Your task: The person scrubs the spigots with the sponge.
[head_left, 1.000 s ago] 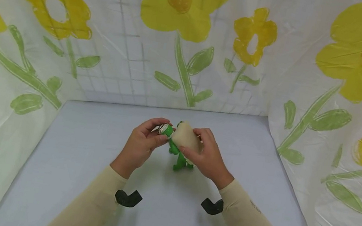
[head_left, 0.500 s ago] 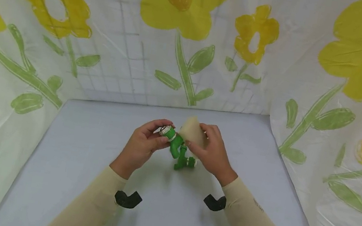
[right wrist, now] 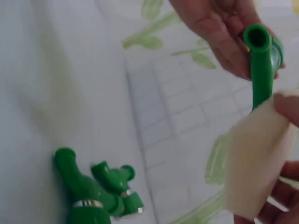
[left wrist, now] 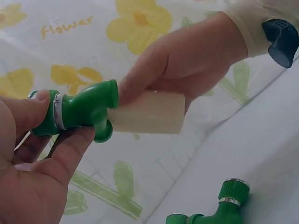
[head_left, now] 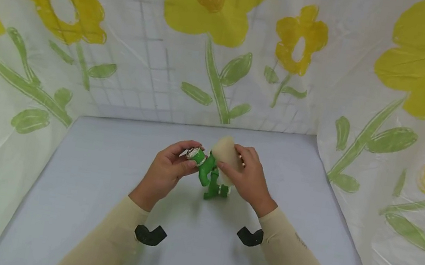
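Left hand (head_left: pixel 165 170) pinches a green branched pipe fitting (left wrist: pixel 86 109) by its ribbed knob (left wrist: pixel 49 122), thumb against fingers; right hand (head_left: pixel 250 181) grips a cream sponge (head_left: pixel 227 151). Fitting is up above the table (head_left: pixel 185 245), between the hands, with the sponge right up at its branch. Hands are near each other but apart.

Risks, my guess: the grip is at the knob end only, so a sideways push from the sponge could twist the fitting or turn the knob, if it rotates. Slick plastic could slip and drop onto the loose fittings below. Sponge could snag on a pipe rim. Right fingers could bump the fitting if the sponge folds.

View differences: right wrist separates two spare fittings, a nearer one (right wrist: pixel 86 189) and a farther one (right wrist: pixel 114 178); head has them bunched under the hands. It also shows the hollow pipe end (right wrist: pixel 258 38). Left wrist gives the silver band (left wrist: pixel 58 112) side-on; only head gets the knob's end face, with a dark marking too small to read. Firm contact or mere overlap between sponge and branch: can't tell.
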`<state>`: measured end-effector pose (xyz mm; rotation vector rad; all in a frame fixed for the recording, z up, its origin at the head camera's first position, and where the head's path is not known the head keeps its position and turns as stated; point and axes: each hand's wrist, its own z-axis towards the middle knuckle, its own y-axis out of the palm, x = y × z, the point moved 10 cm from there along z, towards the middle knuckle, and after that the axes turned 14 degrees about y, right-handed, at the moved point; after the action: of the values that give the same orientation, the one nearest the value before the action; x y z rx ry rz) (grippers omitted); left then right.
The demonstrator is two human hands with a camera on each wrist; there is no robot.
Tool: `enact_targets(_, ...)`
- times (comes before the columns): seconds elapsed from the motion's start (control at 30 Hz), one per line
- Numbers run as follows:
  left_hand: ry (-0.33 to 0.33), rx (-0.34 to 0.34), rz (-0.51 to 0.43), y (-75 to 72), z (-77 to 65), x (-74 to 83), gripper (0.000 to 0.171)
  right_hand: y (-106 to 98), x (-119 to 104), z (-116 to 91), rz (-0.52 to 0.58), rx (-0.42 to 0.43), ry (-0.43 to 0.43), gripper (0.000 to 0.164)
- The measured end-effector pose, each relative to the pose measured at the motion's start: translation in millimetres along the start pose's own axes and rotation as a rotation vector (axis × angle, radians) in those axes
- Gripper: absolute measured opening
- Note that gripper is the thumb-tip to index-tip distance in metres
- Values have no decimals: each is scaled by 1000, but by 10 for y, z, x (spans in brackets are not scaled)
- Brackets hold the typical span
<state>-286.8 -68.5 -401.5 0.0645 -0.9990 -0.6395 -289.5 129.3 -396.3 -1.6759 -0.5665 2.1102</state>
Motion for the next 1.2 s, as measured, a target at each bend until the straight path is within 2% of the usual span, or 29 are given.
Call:
enact_targets(0.07, 1, 21, 12, -32, -2, -13, 43, 82, -67, -37, 11, -76, -41, 64)
enact_targets(0.13, 5, 46, 16, -75, -1, -21, 43, 174, -205, -112, 15, -168, -128, 63)
enact_targets(0.2, 13, 58, 9, -101, 5, -24, 42, 212, -327, -164, 17, -222, -202, 63)
enact_targets(0.23, 20, 52, 0, -97, 8, -16, 42, 202, -356, -168, 21, -223, -214, 64)
enact_targets(0.3, 33, 30, -22, -74, 13, -2, 41, 124, -314, -104, 14, -156, -183, 63)
enact_targets(0.4, 50, -10, -49, -18, 17, 24, 40, -19, -89, 38, 26, -28, -39, 63)
enact_targets(0.43, 55, -19, -54, -7, 16, 28, 39, -36, -16, 64, 28, -8, 6, 62)
enact_targets(0.5, 56, -10, -55, -15, 10, 29, 39, -16, 33, 64, 29, -12, 31, 63)
enact_targets(0.57, 54, 11, -50, -49, 6, 18, 39, 76, -52, 3, 30, -82, -26, 63)
enact_targets(0.67, 54, 37, -39, -107, 3, 2, 39, 214, -326, -159, 16, -197, -199, 65)
enact_targets(0.73, 58, 40, -44, -130, 0, -6, 39, 239, -457, -229, 3, -219, -282, 66)
enact_targets(0.83, 66, 26, -76, -114, -9, -5, 39, 152, -438, -186, -40, -125, -269, 66)
enact_targets(0.93, 63, 7, -103, -74, -15, -14, 39, 25, -227, -59, -78, -12, -149, 66)
enact_targets(1.0, 53, 0, -92, -54, -13, -25, 39, -3, -131, -31, -80, -8, -104, 65)
enact_targets(1.07, 42, 4, -63, -56, -12, -43, 39, 54, -162, -69, -66, -68, -129, 65)
enact_targets(1.13, 29, 15, -25, -84, -10, -64, 39, 148, -329, -179, -66, -135, -225, 66)
enact_targets(1.2, 26, 27, 5, -105, -8, -64, 39, 229, -516, -281, -92, -162, -327, 68)
